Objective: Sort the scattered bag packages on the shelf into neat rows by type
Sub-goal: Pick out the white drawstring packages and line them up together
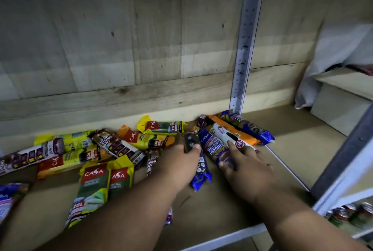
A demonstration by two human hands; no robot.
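Both hands are gripping: my left hand [181, 155] is pinching a dark package [190, 141], probably soft and light; my right hand [242, 161] is clasping the slippery blue package [214, 146] mid-body.

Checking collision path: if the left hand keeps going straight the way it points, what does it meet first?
Probably the yellow 25L pack lying against the back board; the left hand already grips a dark pack. Depth is unclear.
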